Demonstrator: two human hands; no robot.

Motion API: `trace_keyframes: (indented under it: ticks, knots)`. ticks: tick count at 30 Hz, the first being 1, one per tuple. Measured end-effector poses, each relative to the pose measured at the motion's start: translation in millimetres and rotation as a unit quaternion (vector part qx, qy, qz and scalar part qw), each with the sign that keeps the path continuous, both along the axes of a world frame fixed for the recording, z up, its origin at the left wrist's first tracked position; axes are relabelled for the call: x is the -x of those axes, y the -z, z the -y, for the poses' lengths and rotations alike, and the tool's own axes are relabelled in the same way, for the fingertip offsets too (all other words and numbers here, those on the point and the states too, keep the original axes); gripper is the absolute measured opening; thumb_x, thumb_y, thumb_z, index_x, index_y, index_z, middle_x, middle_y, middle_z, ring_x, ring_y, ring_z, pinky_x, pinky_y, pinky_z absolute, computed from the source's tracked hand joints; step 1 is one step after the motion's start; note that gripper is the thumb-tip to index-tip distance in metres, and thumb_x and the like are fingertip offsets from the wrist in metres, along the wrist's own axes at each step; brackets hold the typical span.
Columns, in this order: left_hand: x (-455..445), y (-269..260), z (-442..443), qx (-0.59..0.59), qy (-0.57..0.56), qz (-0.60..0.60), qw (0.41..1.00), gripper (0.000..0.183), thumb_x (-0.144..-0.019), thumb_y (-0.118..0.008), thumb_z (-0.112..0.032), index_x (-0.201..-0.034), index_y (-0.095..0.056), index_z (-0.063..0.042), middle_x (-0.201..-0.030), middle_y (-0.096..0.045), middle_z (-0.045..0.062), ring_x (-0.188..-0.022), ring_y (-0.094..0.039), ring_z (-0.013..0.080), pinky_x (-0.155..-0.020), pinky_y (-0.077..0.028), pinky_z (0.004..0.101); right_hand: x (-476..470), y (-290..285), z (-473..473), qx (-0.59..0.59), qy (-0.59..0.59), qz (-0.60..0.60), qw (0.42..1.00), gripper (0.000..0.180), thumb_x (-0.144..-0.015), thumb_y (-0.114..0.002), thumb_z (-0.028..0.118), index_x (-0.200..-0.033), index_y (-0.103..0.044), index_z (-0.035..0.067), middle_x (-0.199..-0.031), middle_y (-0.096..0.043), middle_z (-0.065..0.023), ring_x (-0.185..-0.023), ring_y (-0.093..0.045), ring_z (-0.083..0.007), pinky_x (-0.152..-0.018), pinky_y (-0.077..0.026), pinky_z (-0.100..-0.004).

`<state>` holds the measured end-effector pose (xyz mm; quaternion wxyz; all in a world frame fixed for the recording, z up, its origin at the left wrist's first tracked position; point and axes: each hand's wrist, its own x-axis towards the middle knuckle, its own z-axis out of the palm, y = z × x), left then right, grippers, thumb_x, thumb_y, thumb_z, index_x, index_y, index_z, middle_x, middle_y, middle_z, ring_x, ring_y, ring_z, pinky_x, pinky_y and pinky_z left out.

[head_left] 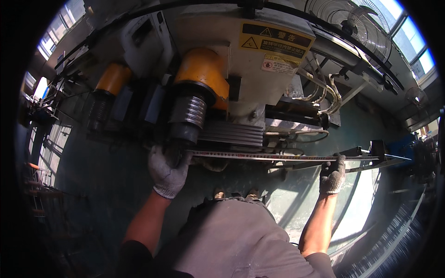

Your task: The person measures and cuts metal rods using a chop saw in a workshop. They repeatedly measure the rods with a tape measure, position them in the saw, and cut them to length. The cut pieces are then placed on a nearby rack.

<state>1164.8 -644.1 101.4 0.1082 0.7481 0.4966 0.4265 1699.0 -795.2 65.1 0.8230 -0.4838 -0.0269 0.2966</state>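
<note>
A tape measure blade (250, 157), extended and bearing printed marks, runs nearly level across the front of a machine. In my gloved left hand (168, 175) is a dark round object that looks like the tape's case (175, 155); the blade starts there. My right hand (332, 178), in a grey-white knit glove, pinches the blade well to the right. Beyond that hand the blade carries on to a dark upright block (377, 151). Just above my left hand stands a ribbed metal cylinder (189, 113) beneath an orange housing (201, 69).
The machine's pale body (257, 81) carries warning labels (276, 40). A second orange housing (114, 78) stands to the left. Cables (328, 90) hang at the right, below a large caged fan (347, 26). Sunlit green floor (288, 205) lies by my feet, with bundled rods (393, 239) at lower right.
</note>
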Motion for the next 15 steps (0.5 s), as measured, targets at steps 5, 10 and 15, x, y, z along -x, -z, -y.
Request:
trace_keyframes:
  ticks: [5, 10, 15]
  knots:
    - [-57, -20, 34, 0.061, 0.109, 0.018, 0.992, 0.038, -0.088, -0.099, -0.008, -0.118, -0.079, 0.002, -0.111, -0.078, 0.014, -0.102, -0.077, 0.0289, -0.092, -0.063, 0.0421, 128, -59, -11, 0.065, -0.178, 0.103, 0.976, 0.033, -0.120, -0.074, 0.035, -0.125, -0.080, 0.004, -0.097, -0.075, -0.0028, -0.081, -0.069, -0.0116, -0.071, -0.055, -0.0268]
    - [-119, -36, 7, -0.022, 0.114, 0.018, 0.993, 0.029, -0.087, -0.098, -0.011, -0.108, -0.080, -0.001, -0.104, -0.076, 0.016, -0.096, -0.073, 0.0366, -0.086, -0.061, 0.0475, 200, -79, -45, 0.205, -0.322, 0.193, 0.904, 0.039, -0.120, -0.073, 0.034, -0.119, -0.089, -0.002, -0.092, -0.084, -0.0063, -0.075, -0.070, -0.0089, -0.071, -0.053, -0.0261]
    - [-146, -36, -36, -0.033, 0.084, -0.078, 0.993, 0.031, -0.088, -0.098, -0.022, -0.106, -0.080, -0.005, -0.104, -0.075, 0.018, -0.101, -0.072, 0.0413, -0.091, -0.060, 0.0522, 191, -62, -22, 0.238, -0.411, 0.263, 0.840, 0.035, -0.118, -0.074, 0.029, -0.126, -0.087, -0.003, -0.115, -0.087, -0.0081, -0.106, -0.075, -0.0140, -0.098, -0.059, -0.0321]
